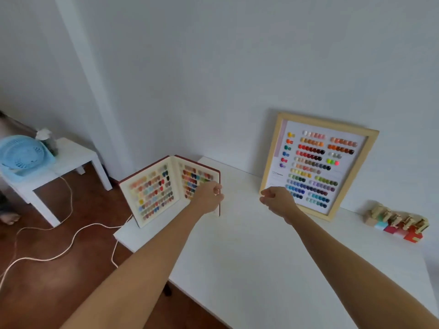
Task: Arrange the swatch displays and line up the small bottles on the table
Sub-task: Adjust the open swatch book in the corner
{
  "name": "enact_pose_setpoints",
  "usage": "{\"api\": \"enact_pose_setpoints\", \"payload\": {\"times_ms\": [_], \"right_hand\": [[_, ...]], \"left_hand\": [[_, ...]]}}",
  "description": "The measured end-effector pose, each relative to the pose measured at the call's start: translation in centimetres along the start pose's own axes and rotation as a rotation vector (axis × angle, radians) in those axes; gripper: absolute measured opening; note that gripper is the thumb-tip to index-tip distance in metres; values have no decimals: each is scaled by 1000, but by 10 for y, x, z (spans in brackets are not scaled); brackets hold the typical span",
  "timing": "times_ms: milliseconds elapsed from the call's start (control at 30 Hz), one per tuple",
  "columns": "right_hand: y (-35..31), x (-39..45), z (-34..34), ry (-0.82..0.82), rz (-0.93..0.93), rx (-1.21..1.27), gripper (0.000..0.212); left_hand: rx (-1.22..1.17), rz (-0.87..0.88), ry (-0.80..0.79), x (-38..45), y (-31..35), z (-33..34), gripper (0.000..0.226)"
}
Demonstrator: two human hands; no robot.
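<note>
A smooth white table (273, 269) with a flat matte top fills the lower right of the view, standing against a plain pale wall (237, 67). To the left, lower down, a small white side table (78, 155) stands on dark reddish wood flooring (71, 281), where a pale cord (71, 243) loops across the boards.

On the white table's far edge a rectangular framed swatch board (318, 166) with a light wooden frame leans tilted against the wall; its white backing holds many rows of small glossy oval colour chips. At the table's left corner a swatch book (169, 189) with dark red covers stands upright, opened like a V, its 2 cream inner panels filled with rows of small rounded colour tips.

On the side table a light blue plastic fan (22, 154) with a slotted round grille sits tilted.

The left hand (209, 195) has its fingers curled around the outer edge of the book's right cover, holding it. The right hand (276, 200) hovers just in front of the framed board's lower left corner, fingers loosely curled and holding nothing; whether it touches the frame I cannot tell.

Near the table's right side a cluster of small bottles (396, 223) stands: blocky square bodies in beige, mint, pink and red, with gold-toned caps. They are blurred, so their count is unclear.
</note>
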State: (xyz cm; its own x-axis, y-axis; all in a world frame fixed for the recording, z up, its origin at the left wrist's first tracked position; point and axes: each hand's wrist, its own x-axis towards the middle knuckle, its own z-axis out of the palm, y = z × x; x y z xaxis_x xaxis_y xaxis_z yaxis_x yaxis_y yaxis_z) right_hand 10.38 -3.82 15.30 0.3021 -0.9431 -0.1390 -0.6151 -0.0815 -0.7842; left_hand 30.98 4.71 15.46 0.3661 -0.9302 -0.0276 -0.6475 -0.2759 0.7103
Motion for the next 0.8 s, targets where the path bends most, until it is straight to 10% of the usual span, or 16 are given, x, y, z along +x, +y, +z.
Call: {"api": "enact_pose_setpoints", "payload": {"times_ms": [367,800], "right_hand": [[-92,40,85,-50,-260,-223,50],[-88,114,134,-140,-371,-304,20]], "left_hand": [[366,-27,401,22,-100,-123,35],[536,-140,186,81,-166,-150,26]]}}
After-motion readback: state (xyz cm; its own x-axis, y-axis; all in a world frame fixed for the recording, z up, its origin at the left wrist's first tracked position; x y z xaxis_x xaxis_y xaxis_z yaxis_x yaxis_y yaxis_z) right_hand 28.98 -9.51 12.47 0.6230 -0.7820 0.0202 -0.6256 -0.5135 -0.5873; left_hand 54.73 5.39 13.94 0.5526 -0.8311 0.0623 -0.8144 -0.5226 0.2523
